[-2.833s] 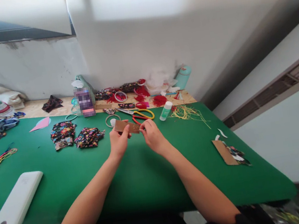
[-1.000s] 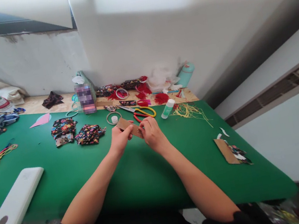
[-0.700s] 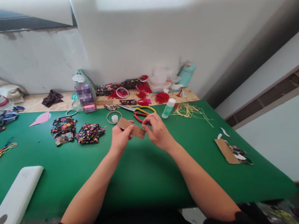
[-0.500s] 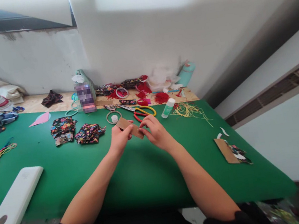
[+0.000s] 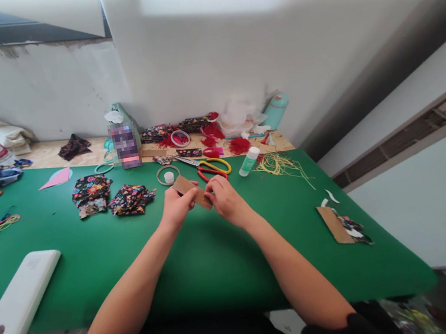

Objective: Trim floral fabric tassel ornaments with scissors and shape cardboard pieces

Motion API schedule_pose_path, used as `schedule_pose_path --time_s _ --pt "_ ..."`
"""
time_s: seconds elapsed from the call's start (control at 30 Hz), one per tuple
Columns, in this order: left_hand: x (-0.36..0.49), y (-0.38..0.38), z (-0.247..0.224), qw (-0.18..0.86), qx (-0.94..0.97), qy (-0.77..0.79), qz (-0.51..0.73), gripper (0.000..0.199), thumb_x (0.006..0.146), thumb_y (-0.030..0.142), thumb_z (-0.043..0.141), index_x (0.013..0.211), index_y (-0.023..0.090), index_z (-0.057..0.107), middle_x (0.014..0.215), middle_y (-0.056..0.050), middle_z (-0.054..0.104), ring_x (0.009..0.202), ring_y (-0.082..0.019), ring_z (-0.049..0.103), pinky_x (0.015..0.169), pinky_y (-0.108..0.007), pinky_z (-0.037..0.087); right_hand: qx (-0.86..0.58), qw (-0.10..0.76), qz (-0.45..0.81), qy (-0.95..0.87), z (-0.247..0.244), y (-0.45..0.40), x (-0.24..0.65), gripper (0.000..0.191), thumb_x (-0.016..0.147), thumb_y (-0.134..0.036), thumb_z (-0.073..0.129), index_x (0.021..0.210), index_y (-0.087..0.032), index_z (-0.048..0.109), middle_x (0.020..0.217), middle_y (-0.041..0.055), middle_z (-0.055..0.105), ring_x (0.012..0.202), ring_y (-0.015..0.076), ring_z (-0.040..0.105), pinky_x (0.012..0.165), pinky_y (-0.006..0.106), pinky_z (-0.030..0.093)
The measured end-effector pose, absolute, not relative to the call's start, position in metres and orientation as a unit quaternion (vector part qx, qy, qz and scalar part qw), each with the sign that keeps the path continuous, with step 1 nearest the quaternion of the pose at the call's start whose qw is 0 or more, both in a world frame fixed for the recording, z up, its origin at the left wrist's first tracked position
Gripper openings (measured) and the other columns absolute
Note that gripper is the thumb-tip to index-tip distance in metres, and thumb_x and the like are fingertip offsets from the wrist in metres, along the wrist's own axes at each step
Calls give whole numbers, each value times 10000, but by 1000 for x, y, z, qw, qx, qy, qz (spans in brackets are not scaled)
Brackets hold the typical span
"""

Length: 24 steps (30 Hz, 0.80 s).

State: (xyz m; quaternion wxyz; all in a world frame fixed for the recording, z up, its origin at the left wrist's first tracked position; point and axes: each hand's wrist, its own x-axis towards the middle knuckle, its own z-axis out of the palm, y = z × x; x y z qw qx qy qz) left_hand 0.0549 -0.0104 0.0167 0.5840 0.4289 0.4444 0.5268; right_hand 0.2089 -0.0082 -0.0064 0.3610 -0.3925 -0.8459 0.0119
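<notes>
Between my hands, above the green table, is a small brown cardboard piece, held at a slant. My left hand grips its left part, thumb on the upper face and fingers beneath. At its lower right end, my right hand pinches the edge with thumb and fingertips. Just beyond the hands lie scissors with red and yellow handles, blades pointing up-left. A white cap sits inside a grey ring beyond my left hand. A green and white glue stick lies to the right of the scissors.
Floral fabric pieces lie left of my hands. A white power bank with a cable rests at the near left. Yellow strings and a cardboard scrap are on the right. A spray bottle leans by the wall.
My right fingers have shifted slightly along the cardboard's end and curled closer to it. The whole view has moved a little; the table things stay in place.
</notes>
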Motion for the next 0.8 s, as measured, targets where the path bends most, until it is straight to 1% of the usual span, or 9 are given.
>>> schedule_pose_path --time_s 0.27,0.37,0.47,0.57,0.67,0.73,0.8 --pt "51 -11 24 589 431 456 508 222 573 205 652 758 85 633 480 30 510 362 -41 384 374 -175 253 -402 394 -24 -826 -8 -9 204 141 913 -163 369 816 -192 467 817 86 486 793 223 469 730 380 465" --pt "53 -13 25 593 433 466 493 190 574 186 644 734 84 632 477 25 516 359 -41 376 372 -178 251 -428 434 -14 -792 -3 -6 212 127 901 -158 382 813 -203 462 805 69 481 785 217 476 728 383 457" --pt "56 -15 25 597 434 467 487 172 581 175 637 727 83 634 473 22 519 358 -43 376 372 -180 250 -444 471 36 -762 9 -7 223 96 901 -195 433 819 -203 483 814 56 503 762 196 501 695 354 455" --pt "57 -15 24 600 426 466 491 182 585 180 647 739 83 638 475 22 520 362 -48 390 376 -184 259 -416 448 99 -785 20 -10 229 88 896 -214 481 822 -200 527 820 47 540 754 177 538 689 328 466" --pt "57 -14 21 603 422 463 494 208 585 197 659 759 84 647 503 15 539 365 -46 395 380 -185 268 -393 418 136 -808 23 -14 227 109 900 -217 486 848 -195 579 856 60 576 827 186 569 748 345 481" --pt "57 -14 19 602 421 459 499 223 585 207 665 770 83 650 513 13 544 365 -44 394 380 -184 271 -394 419 164 -801 22 -15 225 139 902 -229 484 875 -194 616 875 66 593 844 188 583 761 353 493" --pt "57 -13 18 602 420 458 502 232 585 211 670 776 82 652 511 15 542 366 -43 395 379 -183 272 -406 435 213 -775 19 -15 224 170 902 -252 486 911 -199 647 870 61 608 789 174 603 724 345 514"
